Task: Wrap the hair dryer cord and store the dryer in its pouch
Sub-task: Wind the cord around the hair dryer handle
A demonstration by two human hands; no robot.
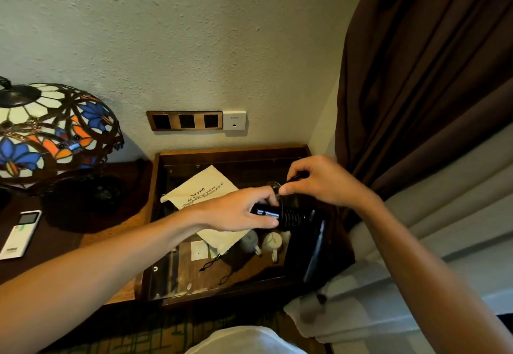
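Gripped at its rigid black handle by the closed left hand [244, 210], the hair dryer [291, 219] seems light while its springy cord [290, 187] is pinched by the right hand [313, 181].

Hotel-style bedroom corner, textured pale wall [194, 34], stained-glass lamp [52, 128] on a dark wooden bench [69, 245], white remote control [19, 234] beside it, brass-framed switch panel [184, 120], heavy brown curtain [430, 76], white bedding [416, 256], two white cups [261, 242] under a glass-topped cabinet [222, 156]
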